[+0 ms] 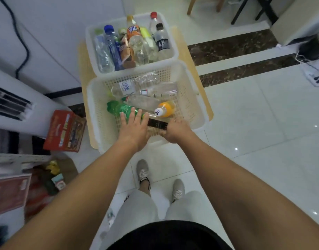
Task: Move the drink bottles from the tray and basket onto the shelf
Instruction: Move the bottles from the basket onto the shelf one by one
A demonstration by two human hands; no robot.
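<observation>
Both hands reach into the near basket (189, 98), a white perforated one that sits on a low wooden table (85, 60) in front of the white tray (175, 51). The right hand (176, 130) has its fingers curled round one end of a dark-labelled bottle (157, 124) lying on its side near the basket's front wall. The left hand (133, 126) is flat, with straight, spread fingers resting on a green bottle (119, 108) just beside it and not closed on it. An orange bottle (166, 109) and several clear bottles (142, 102) lie loose behind them, and the tray holds more bottles packed leaning together. The shelf cannot be made out in this view. These look like thin plastic drink bottles. The clear ones seem empty, so probably light and springy, dented by a hard squeeze. The coloured ones may hold liquid and weigh more. Smooth round walls and film labels are likely slippery, and a bottle lying down will roll under a flat palm. The safest hold is probably a full wrap round the middle of the body or just below the shoulder, where the plastic is stiffer, not by the cap. Lifting one may shift its neighbours.
</observation>
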